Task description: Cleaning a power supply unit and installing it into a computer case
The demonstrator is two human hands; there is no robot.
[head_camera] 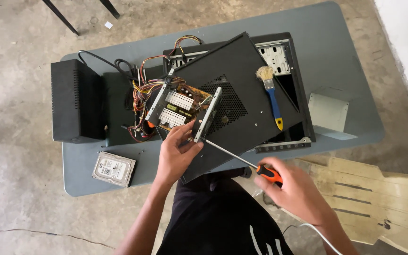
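An opened power supply unit (180, 109) with a circuit board, heat sinks and a bundle of coloured wires rests on a black perforated case panel (246, 85). My left hand (175, 153) grips the near edge of its metal frame. My right hand (298, 191) holds a screwdriver (242, 161) by its orange and black handle. The long shaft points up-left, and its tip meets the frame beside my left thumb.
A grey table (336, 52) carries an open computer case (291, 75), a blue-handled brush (271, 92), a black box (76, 100), a hard drive (113, 168) and a grey metal plate (327, 112). A pale wooden chair (378, 198) stands at right. The floor is concrete.
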